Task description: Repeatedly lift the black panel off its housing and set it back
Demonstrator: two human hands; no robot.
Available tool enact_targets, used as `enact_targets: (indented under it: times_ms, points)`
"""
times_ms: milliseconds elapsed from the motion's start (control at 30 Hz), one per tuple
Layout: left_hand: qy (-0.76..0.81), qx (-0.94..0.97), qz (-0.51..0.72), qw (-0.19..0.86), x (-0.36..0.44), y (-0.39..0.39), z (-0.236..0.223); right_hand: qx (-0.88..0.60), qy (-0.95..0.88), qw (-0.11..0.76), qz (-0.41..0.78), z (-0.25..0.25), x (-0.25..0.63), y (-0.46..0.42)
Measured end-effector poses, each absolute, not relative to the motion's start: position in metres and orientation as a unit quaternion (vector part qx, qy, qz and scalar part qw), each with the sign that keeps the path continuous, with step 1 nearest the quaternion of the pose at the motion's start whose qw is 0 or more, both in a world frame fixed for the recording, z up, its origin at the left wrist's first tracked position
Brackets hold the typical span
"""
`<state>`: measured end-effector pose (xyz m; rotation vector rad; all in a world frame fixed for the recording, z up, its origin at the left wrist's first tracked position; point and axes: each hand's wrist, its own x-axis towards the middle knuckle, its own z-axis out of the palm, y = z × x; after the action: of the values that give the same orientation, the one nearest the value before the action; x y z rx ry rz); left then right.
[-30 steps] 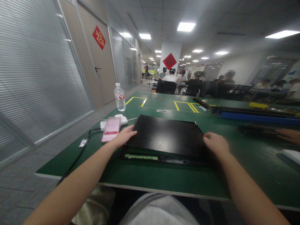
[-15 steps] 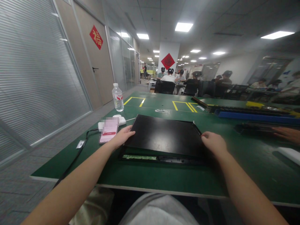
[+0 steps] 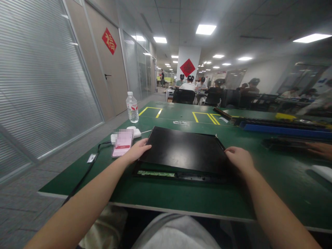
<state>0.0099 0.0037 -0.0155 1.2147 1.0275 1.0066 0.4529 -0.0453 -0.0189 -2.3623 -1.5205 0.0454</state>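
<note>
A black flat display panel point(image 3: 184, 148) lies tilted over a dark frame point(image 3: 215, 178) on the green table. Along the near strip of that frame a green circuit board point(image 3: 156, 174) shows. My left hand point(image 3: 138, 150) grips the panel's left edge, thumb on top and the other fingers partly hidden beyond the edge. At the right edge, my right hand point(image 3: 240, 159) has its fingers closed on the panel's side. What lies beneath the panel is hidden.
Left of the panel are a phone point(image 3: 122, 142), a white charger point(image 3: 134, 132) with cable and a water bottle point(image 3: 132, 108). At right, a co-worker's hand point(image 3: 321, 149) is near dark parts and a blue strip point(image 3: 285, 128). The green table point(image 3: 181, 199) carries yellow tape marks.
The whole view has shifted slightly to the right in the picture. Both hands keep their hold on the panel, which looks almost unmoved on the table.
</note>
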Motion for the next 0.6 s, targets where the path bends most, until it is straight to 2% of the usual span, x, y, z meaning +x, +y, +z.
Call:
enact_targets:
  times_ms: [267, 600]
  points:
    - [0.434, 0.503, 0.458, 0.591, 0.010, 0.006, -0.022, -0.816, -0.511, 0.265, 0.061, -0.025, 0.464, -0.043]
    - [0.460, 0.512, 0.463, 0.558, 0.011, 0.008, -0.026, -0.811, -0.496, 0.299, 0.086, -0.020, 0.459, -0.046]
